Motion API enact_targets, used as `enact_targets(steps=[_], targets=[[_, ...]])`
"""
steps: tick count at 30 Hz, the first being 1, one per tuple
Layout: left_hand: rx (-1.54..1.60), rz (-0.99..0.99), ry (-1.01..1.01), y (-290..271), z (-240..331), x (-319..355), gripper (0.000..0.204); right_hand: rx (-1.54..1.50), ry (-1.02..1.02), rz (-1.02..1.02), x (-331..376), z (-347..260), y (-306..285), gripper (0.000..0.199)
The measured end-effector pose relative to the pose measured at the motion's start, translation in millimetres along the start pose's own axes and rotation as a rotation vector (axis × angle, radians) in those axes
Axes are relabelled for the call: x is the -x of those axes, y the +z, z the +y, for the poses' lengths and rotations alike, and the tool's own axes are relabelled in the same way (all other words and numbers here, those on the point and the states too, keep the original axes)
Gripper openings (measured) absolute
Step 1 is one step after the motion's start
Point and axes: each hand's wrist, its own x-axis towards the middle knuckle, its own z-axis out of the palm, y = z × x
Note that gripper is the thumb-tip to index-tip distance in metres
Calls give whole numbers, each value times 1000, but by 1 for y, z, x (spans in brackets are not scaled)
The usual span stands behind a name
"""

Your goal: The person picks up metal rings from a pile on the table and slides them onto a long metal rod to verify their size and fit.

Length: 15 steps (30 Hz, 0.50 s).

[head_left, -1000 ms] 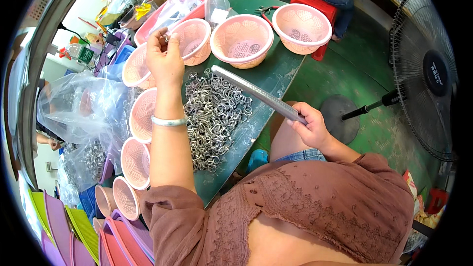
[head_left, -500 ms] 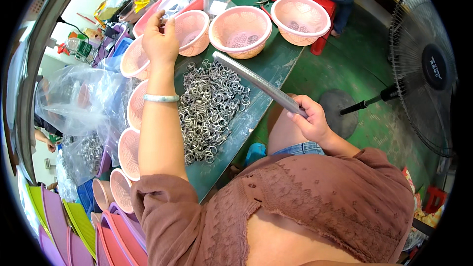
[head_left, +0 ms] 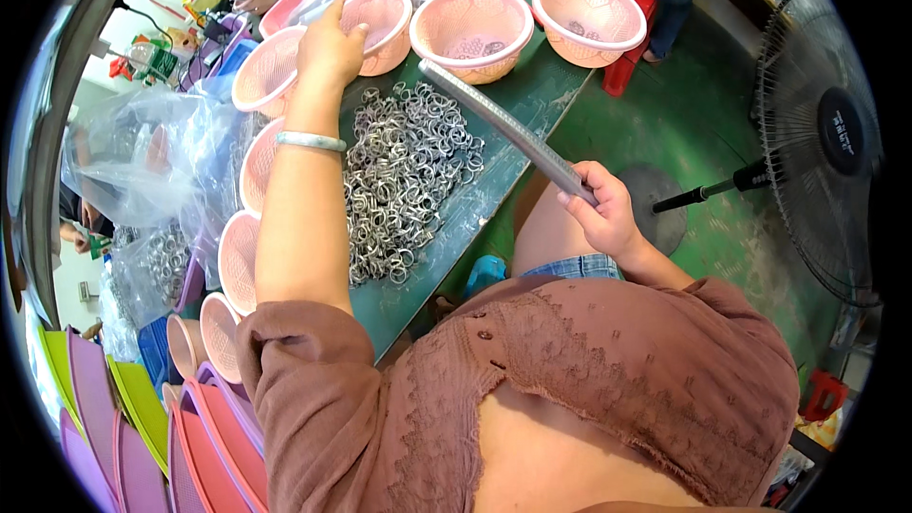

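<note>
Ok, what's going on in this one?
A person's right hand grips a grey metal rod, slanting over the edge of the green table. The left hand is up by the pink baskets; whether it holds anything can't be seen. A pile of metal rings lies on the table.

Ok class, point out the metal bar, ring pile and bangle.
Metal bar (head_left: 509,129): head view, middle of its length.
Ring pile (head_left: 408,180): head view, centre of heap.
Bangle (head_left: 311,141): head view, visible band.
</note>
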Motion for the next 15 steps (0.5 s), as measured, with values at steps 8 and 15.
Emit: enact_targets(steps=[8,15], targets=[[111,-468,-6,2,-5,77,14,15,18,-25,-2,0,2,12],[4,-430,41,0,-4,102,13,92,-22,-40,-4,5,9,12]])
